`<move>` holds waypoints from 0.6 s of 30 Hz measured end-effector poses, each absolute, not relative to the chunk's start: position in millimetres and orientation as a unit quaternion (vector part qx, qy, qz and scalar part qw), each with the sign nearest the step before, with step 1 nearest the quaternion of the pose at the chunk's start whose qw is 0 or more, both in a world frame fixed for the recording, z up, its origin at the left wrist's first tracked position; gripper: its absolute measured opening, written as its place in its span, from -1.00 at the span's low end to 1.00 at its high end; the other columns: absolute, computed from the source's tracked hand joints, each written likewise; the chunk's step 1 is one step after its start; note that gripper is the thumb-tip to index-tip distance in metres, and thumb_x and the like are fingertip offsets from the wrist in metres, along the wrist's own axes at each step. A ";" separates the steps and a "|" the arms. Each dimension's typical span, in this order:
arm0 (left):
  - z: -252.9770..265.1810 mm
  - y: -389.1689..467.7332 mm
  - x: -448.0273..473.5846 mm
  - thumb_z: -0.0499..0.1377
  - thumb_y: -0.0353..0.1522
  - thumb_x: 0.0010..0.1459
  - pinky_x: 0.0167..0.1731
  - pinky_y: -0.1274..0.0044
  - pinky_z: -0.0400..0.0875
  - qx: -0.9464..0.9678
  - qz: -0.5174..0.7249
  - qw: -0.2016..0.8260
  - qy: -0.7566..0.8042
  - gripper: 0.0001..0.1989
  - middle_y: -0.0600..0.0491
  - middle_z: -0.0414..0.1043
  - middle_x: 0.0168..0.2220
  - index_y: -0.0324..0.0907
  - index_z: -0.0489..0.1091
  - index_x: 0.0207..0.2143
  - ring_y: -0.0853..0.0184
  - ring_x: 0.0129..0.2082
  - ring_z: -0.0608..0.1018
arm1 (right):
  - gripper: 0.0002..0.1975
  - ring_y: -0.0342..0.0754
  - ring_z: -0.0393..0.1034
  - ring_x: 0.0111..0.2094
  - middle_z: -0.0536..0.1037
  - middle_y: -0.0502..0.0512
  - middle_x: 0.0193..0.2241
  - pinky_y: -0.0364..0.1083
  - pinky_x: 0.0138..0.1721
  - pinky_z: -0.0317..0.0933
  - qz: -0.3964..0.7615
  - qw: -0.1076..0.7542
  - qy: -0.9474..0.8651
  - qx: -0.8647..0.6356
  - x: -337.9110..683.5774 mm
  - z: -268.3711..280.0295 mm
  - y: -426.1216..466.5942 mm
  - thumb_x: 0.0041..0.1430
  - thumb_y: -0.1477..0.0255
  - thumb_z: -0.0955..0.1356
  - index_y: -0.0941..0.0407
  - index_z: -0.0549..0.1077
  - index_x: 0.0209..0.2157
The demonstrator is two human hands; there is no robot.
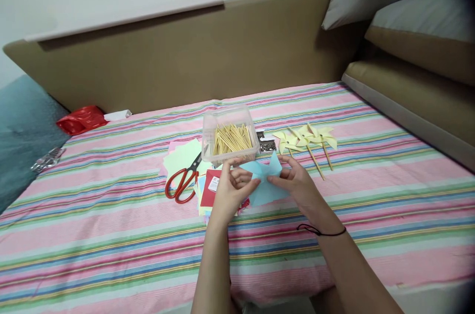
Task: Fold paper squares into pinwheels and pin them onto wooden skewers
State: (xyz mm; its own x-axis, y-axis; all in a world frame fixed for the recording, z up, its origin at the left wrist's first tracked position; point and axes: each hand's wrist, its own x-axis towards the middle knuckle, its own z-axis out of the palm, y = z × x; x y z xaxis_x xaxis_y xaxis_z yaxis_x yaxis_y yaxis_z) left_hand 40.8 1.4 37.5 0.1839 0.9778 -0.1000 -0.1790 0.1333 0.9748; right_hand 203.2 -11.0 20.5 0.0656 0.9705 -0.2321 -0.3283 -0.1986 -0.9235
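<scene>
A blue sheet of paper point(267, 194) is held up between both hands, its upper edge bent and one corner pointing up. My left hand point(237, 180) pinches its left side between thumb and fingers. On the right side, my right hand point(295, 180) grips the sheet with the thumb in front and the fingers partly behind it. Just beyond the hands stands a clear plastic box point(210, 123) of wooden sticks point(232, 138). Red-handled scissors point(184, 183) lie left of my left hand, partly over pale green paper point(180, 160). A red sheet point(210, 195) with a white label rests beside my left wrist.
Several pale yellow paper pinwheels point(305, 136) on sticks lie to the right. A small container of metal bits point(267, 144) sits beside the box. At the far left are a red plastic bag point(82, 120) and a clear packet point(48, 159). A striped cloth point(111, 235) covers the surface.
</scene>
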 end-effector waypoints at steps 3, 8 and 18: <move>33.6 1.1 42.4 0.35 -0.35 -0.15 -0.60 0.70 0.17 0.480 0.446 0.601 0.458 -0.45 0.30 0.23 -0.62 -0.09 0.15 -0.14 0.54 -0.65 0.31 | -0.37 0.00 0.49 -0.51 0.60 -0.03 -0.52 -0.06 -0.48 0.34 0.609 0.525 -0.343 -0.485 200.1 20.5 -12.1 -0.28 0.35 0.54 0.04 0.27 -0.13; 34.2 1.0 44.4 0.34 -0.34 -0.16 -0.67 0.72 0.01 0.485 0.447 0.579 0.480 -0.46 0.37 0.01 -0.69 -0.11 0.15 -0.16 0.57 -0.72 0.16 | -0.42 0.01 0.50 -0.49 0.60 -0.05 -0.52 -0.05 -0.46 0.34 0.609 0.524 -0.361 -0.474 197.8 15.6 -11.7 -0.23 0.34 0.53 0.01 0.27 -0.15; 35.9 0.6 44.9 0.35 -0.34 -0.19 -0.69 0.72 0.00 0.478 0.447 0.572 0.494 -0.45 0.38 0.00 -0.71 -0.10 0.13 -0.17 0.58 -0.74 0.12 | -0.42 0.03 0.50 -0.48 0.59 -0.04 -0.52 -0.04 -0.47 0.34 0.592 0.523 -0.382 -0.480 197.8 16.5 -11.5 -0.23 0.34 0.52 0.02 0.25 -0.15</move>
State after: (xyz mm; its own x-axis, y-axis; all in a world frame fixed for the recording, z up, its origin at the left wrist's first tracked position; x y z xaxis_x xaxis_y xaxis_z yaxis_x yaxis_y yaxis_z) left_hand 44.9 0.6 35.9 0.1113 0.9841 -0.1383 -0.0389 0.1433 0.9889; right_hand 197.8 -11.5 16.5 0.0073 0.9856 -0.1691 -0.2533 -0.1618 -0.9538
